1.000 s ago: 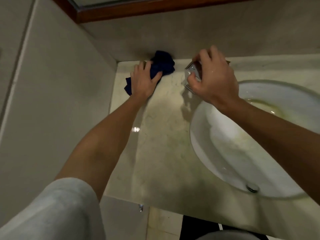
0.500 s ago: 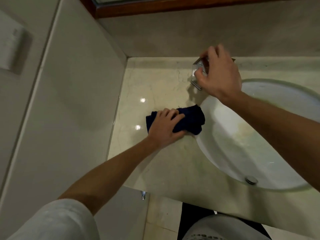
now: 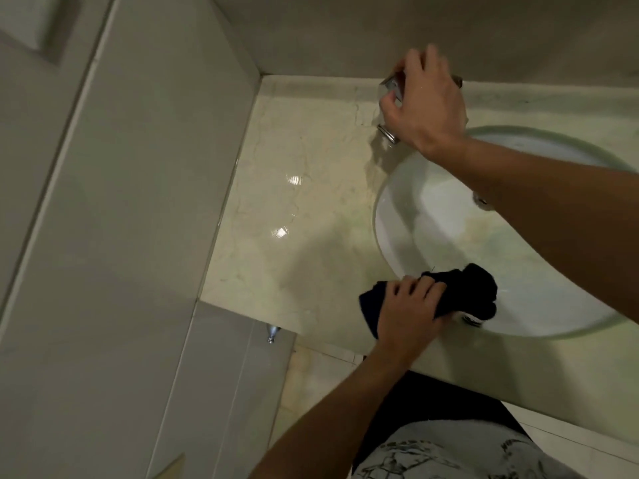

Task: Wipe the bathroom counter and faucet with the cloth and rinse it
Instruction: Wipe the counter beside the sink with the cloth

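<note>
From the head view, the left hand [image 3: 409,311] is clenched on the bunched dark-blue cloth [image 3: 477,292], pressed right at the front lip of the white oval basin [image 3: 397,216], half on the glossy cream marble counter [image 3: 294,209]. Up at the back wall, the right hand [image 3: 427,105] is wrapped over the chrome faucet [image 3: 390,86]. So the cloth sits well forward of that tap, its length running across toward the bowl, and the left hand is the one carrying it.

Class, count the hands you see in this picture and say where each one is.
2. The left hand presses the dark cloth at the sink's near rim; the right hand covers the faucet by the back wall.
</note>
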Motion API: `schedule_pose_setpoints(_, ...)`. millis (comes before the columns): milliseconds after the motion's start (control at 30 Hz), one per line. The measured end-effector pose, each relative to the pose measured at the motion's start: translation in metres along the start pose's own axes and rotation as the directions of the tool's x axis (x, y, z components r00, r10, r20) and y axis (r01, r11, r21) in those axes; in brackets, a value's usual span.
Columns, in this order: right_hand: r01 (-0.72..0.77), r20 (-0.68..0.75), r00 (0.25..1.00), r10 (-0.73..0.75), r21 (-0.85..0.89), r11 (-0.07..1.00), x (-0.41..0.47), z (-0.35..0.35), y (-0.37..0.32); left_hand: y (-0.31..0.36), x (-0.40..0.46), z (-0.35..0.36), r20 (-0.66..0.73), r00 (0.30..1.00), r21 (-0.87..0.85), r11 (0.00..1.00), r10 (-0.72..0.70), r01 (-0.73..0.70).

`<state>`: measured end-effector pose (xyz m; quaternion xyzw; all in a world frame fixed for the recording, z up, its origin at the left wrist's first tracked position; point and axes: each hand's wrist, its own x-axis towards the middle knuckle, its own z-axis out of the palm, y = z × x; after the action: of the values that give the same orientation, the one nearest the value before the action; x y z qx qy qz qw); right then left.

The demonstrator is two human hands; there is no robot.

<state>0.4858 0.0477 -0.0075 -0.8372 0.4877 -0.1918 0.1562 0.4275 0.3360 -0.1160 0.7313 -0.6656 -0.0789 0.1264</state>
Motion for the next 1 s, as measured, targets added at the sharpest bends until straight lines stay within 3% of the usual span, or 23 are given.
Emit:
schedule_pose_setpoints(100, 0.013, 0.007, 1.0, -0.013, 0.0, 1.0, -0.001, -0.002, 0.002, -0.013, 0.004, -0.01, -0.078, 0.992, -0.16, 0.984, -0.096, 0.082)
schedule_pose_setpoints(200, 0.019, 0.009, 1.0, -0.019, -0.002, 1.0, 0.0, -0.003, 0.002, -0.055, 0.0, -0.042, -0.132, 0.94, -0.33, 0.908, -0.316, 0.259)
schedule_pose_setpoints(300, 0.018, 0.003, 1.0, -0.018, -0.009, 1.0, 0.0, -0.002, 0.001, -0.115, -0.012, -0.081, -0.15, 0.839, -0.313, 0.83, -0.524, 0.462)
schedule_pose_setpoints(433, 0.016, -0.004, 1.0, -0.016, -0.017, 1.0, 0.001, -0.002, 0.001, -0.171, -0.035, -0.104, -0.082, 0.766, -0.211, 0.763, -0.637, 0.611)
schedule_pose_setpoints(567, 0.024, -0.019, 1.0, -0.024, -0.017, 1.0, 0.001, 0.0, 0.002, -0.142, -0.042, -0.08, -0.097, 0.763, -0.153, 0.767, -0.639, 0.623)
schedule_pose_setpoints(700, 0.018, -0.022, 1.0, -0.018, 0.006, 1.0, 0.002, -0.001, 0.003, -0.047, -0.039, -0.037, -0.109, 0.765, -0.243, 0.763, -0.635, 0.599)
schedule_pose_setpoints(800, 0.019, -0.014, 1.0, -0.019, 0.014, 1.0, 0.001, -0.002, 0.004, 0.04, -0.032, -0.008, -0.056, 0.839, -0.304, 0.81, -0.541, 0.501)
schedule_pose_setpoints(900, 0.022, -0.016, 1.0, -0.022, 0.02, 1.0, 0.001, -0.003, 0.005, 0.112, -0.016, 0.013, 0.039, 0.958, -0.25, 0.925, -0.286, 0.286)
schedule_pose_setpoints(933, 0.025, -0.009, 1.0, -0.025, 0.017, 1.0, 0.002, -0.003, 0.006, 0.127, -0.01, 0.018, 0.072, 0.968, -0.268, 0.93, -0.24, 0.251)
schedule_pose_setpoints(1000, 0.031, 0.01, 0.999, -0.031, 0.027, 0.999, 0.002, -0.004, 0.008, 0.141, 0.003, 0.016, 0.1, 0.955, -0.389, 0.873, -0.278, 0.295)
